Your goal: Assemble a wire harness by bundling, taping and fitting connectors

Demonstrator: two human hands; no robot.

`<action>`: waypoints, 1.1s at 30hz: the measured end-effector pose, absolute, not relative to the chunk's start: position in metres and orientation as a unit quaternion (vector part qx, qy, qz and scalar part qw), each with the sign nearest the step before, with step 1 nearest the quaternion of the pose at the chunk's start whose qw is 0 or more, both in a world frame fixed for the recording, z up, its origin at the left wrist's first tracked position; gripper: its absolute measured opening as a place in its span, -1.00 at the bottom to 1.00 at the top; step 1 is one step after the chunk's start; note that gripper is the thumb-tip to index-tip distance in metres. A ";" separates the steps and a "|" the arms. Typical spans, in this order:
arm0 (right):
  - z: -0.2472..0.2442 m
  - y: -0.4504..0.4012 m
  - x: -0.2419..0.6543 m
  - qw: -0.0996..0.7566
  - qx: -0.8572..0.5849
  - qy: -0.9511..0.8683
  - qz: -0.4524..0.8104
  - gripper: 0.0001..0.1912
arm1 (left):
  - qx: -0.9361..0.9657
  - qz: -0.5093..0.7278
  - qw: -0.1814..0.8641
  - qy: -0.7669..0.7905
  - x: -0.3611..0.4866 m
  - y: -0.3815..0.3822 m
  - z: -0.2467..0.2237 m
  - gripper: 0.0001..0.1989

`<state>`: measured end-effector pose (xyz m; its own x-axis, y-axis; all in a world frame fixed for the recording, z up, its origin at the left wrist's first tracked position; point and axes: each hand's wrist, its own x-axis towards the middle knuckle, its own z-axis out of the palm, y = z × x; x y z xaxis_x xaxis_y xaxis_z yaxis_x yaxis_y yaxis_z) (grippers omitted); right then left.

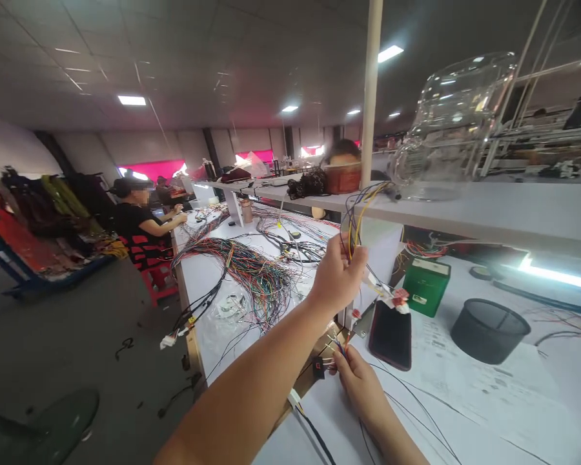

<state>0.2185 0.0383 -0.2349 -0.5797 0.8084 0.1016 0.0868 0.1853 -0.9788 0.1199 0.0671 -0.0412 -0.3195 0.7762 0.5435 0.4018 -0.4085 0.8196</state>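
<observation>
My left hand [339, 271] is raised in front of the shelf's edge, its fingers closed round a bundle of yellow, purple and dark wires [354, 216]. The wires arch up above the fist, and white and red connectors [397, 299] hang beyond it on the right. Lower down, close to the table, my right hand [359, 378] pinches several coloured wires [339, 345] with bare-looking tips. A small black switch-like part [318, 367] with a red mark sits at those fingers on thin leads. Near my left forearm lies a white connector [294, 398] on a dark cable.
A large pile of loose wires [256, 271] covers the left table. On the right are a phone [390, 336], a green box [427, 286], a black mesh cup [490, 330] and printed sheets [445, 361]. A clear jug [452, 129] stands on the shelf [513, 210]. Co-workers sit beyond.
</observation>
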 end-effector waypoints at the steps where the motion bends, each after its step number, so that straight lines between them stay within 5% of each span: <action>1: -0.234 0.038 0.219 0.326 -0.325 -0.698 0.549 -0.58 | 0.567 0.617 0.145 0.527 0.113 0.066 -0.043 -0.53; 8: -0.232 0.037 0.221 0.328 -0.324 -0.688 0.560 -0.55 | 0.444 0.488 0.126 0.741 0.003 0.051 -0.050 -0.42; 18: -0.240 0.039 0.220 0.315 -0.345 -0.689 0.555 -0.54 | 0.386 0.351 0.170 0.836 -0.119 0.012 -0.046 -0.17; 24: -0.241 0.040 0.220 0.301 -0.339 -0.705 0.545 -0.54 | 0.414 0.396 0.213 0.791 -0.086 0.027 -0.063 -0.21; 33: -0.247 0.042 0.222 0.352 -0.335 -0.627 0.609 -0.57 | 0.443 0.495 0.324 0.674 0.058 0.002 -0.161 -0.60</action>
<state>0.2220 0.0419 -0.2468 -0.5272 0.8491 0.0331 -0.0089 0.0334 -0.9994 0.0578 0.0024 -0.1610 -0.3978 0.9175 0.0018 0.2757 0.1177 0.9540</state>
